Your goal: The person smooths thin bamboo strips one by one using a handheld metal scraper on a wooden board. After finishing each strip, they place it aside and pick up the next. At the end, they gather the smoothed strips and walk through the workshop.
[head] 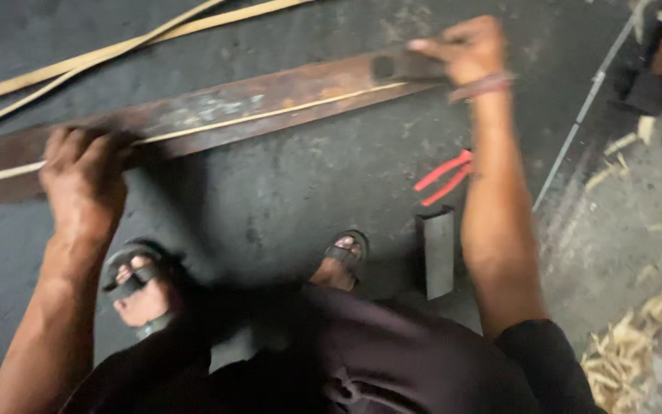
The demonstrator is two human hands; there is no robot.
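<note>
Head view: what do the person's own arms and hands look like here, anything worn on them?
Both hands are bare, no gloves. The right hand has a reddish band around its wrist; the left hand shows no band or watch. Both forearms are uncovered. A dark short sleeve ends just above the right elbow. The picture is motion-blurred, so finer marks cannot be told.

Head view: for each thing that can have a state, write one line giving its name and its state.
Rusty metal bar: flat on the floor, gripped at both ends.
Thin cane strip: stretched along the bar.
Left hand: closed on the bar.
Right hand: pressing a dark block.
Red-handled pliers: lying unheld, handles apart.
</note>
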